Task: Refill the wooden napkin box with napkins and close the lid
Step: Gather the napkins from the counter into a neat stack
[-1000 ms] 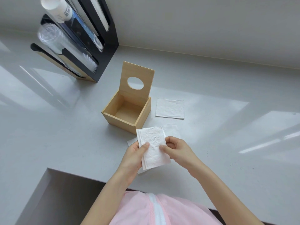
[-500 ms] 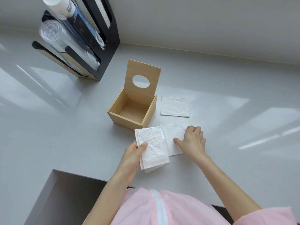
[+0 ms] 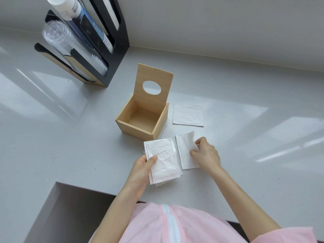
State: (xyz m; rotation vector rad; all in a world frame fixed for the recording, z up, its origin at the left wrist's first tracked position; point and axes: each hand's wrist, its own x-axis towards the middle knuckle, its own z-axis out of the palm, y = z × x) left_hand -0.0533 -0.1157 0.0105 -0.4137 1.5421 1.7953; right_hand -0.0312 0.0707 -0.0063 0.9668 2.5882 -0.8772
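Observation:
The wooden napkin box point(image 3: 136, 129) stands on the grey counter point(image 3: 70, 146), empty inside. Its lid point(image 3: 157, 79), with an oval hole, is tilted up at the back. My left hand point(image 3: 142, 170) holds a small stack of white napkins point(image 3: 163, 160) just in front of the box. My right hand point(image 3: 206, 155) pinches the right edge of a single napkin point(image 3: 185, 149) lying on the counter, and that napkin's far corner is lifted. Another napkin point(image 3: 188, 115) lies flat to the right of the box.
A black cup dispenser point(image 3: 112, 42) with stacked clear and paper cups stands at the back left. A white wall point(image 3: 228, 23) runs behind the counter. The counter's front edge has a recessed step point(image 3: 73, 207) at the lower left.
My right hand let go of the stack, reached right onto the single napkin on the counter and now pinches its edge, lifting a corner. My left hand keeps the stack.

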